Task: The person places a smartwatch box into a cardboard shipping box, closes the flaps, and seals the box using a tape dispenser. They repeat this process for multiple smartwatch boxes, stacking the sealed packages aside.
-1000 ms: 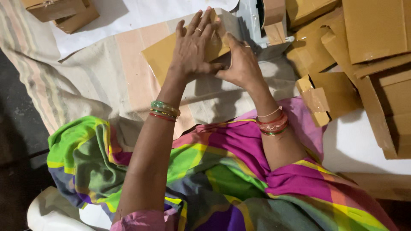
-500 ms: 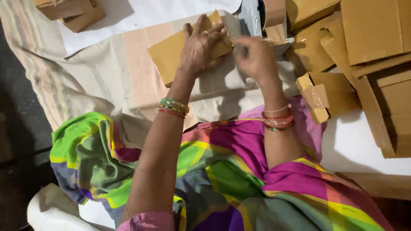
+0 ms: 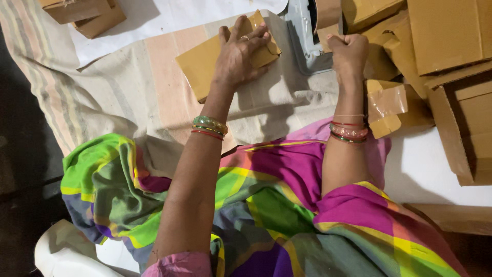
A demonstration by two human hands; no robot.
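My left hand presses flat on a small brown cardboard box lying on a striped cloth. My right hand is closed in a fist at a strip of brown packing tape that hangs from a grey tape dispenser just right of the box. The fingers pinch the tape's lower end. Both wrists carry coloured bangles.
A stack of brown cardboard boxes fills the right side, with a small taped box beside my right wrist. More boxes lie at the top left. My lap in bright multicoloured fabric fills the lower view.
My right hand has left the box and moved right to the tape at the dispenser. My left hand stays pressed on the box.
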